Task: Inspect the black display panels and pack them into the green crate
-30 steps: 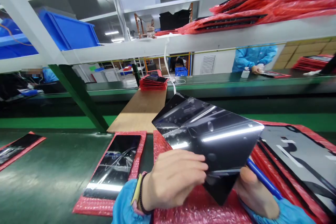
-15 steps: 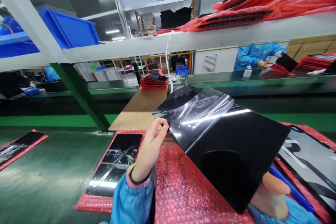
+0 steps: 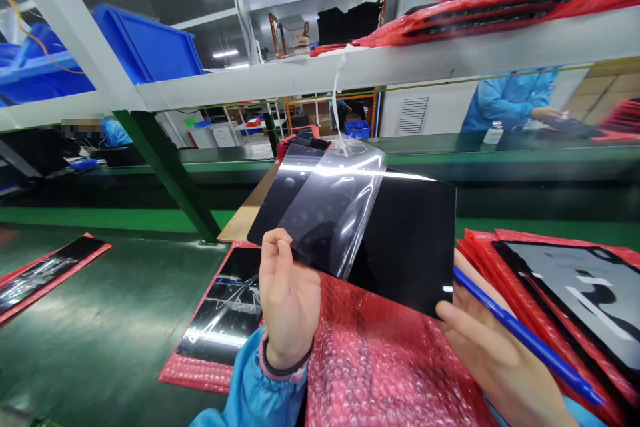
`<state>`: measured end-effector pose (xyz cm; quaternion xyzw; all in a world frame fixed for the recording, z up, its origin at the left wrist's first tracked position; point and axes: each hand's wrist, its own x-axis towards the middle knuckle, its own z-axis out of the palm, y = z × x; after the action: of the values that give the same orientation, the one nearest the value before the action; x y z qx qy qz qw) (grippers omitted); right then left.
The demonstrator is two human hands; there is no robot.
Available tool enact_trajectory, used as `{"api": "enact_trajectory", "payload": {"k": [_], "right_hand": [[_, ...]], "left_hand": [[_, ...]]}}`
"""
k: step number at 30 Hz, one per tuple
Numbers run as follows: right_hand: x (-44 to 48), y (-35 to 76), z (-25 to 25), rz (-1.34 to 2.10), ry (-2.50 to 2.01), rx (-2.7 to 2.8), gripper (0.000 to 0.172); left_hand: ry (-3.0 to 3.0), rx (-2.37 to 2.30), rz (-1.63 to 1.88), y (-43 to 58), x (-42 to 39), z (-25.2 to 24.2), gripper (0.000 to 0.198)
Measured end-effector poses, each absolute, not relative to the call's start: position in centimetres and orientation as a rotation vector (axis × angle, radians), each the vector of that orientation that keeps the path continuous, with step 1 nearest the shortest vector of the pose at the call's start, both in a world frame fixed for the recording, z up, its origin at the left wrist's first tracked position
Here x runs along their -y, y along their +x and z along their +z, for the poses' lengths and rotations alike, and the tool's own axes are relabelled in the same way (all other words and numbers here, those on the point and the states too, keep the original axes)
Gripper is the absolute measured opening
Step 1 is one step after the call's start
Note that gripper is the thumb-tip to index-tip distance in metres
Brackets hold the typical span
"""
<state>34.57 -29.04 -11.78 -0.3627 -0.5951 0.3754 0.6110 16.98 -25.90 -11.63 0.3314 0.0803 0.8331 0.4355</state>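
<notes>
A black glass panel [image 3: 405, 240] is held tilted in front of me. Clear film [image 3: 333, 207] covers part of its left half, its right edge curling up and shining. My left hand [image 3: 287, 293] pinches at the near left edge, where the film meets the panel; the fingertips partly hide the spot. My right hand [image 3: 495, 340] grips the panel's right end, thumb on its near corner, with a blue pen [image 3: 530, 340] lying across that hand. Beneath the panel lies red bubble wrap [image 3: 370, 360].
Another glossy panel [image 3: 223, 307] lies on bubble wrap at left, near a cardboard sheet [image 3: 250, 207]. Stacked grey-backed panels [image 3: 575, 293] in red wrap lie at right. A shelf beam [image 3: 280, 83] crosses above; a co-worker [image 3: 510, 103] handles things across the bench.
The panel has swung round to lie more level, its right end moving left and up. Both hands moved with it, and my right hand and the pen now show more fully.
</notes>
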Motion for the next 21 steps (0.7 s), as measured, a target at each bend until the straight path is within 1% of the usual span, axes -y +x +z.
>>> {"api": "enact_trajectory", "payload": {"k": [3, 5, 8, 13, 16, 19, 21], "right_hand": [[29.5, 34.3, -11.6, 0.980, -0.782, 1.355, 0.072], [29.4, 34.3, -11.7, 0.963, -0.782, 1.350, 0.071], [29.5, 34.4, -11.9, 0.971, -0.773, 1.332, 0.066], [30.2, 35.1, -12.2, 1.112, -0.738, 1.267, 0.062], [30.2, 35.5, -12.3, 1.137, -0.733, 1.275, 0.050], [30.1, 35.9, -12.5, 1.110, -0.803, 1.253, 0.038], [30.1, 36.2, -13.0, 1.063, -0.849, 1.231, 0.036]], "left_hand": [[0.855, -0.223, 2.104, 17.2, 26.4, -11.6, 0.007], [0.863, -0.223, 2.102, 17.2, 26.4, -11.6, 0.008], [0.818, -0.229, 2.107, 16.9, 26.1, -11.4, 0.007], [0.712, -0.221, 2.062, 15.7, 25.2, -11.0, 0.007], [0.728, -0.233, 2.039, 15.1, 24.7, -10.8, 0.009], [0.754, -0.315, 2.147, 14.6, 24.1, -10.6, 0.005], [0.769, -0.367, 2.211, 14.1, 23.6, -10.5, 0.005]]}}
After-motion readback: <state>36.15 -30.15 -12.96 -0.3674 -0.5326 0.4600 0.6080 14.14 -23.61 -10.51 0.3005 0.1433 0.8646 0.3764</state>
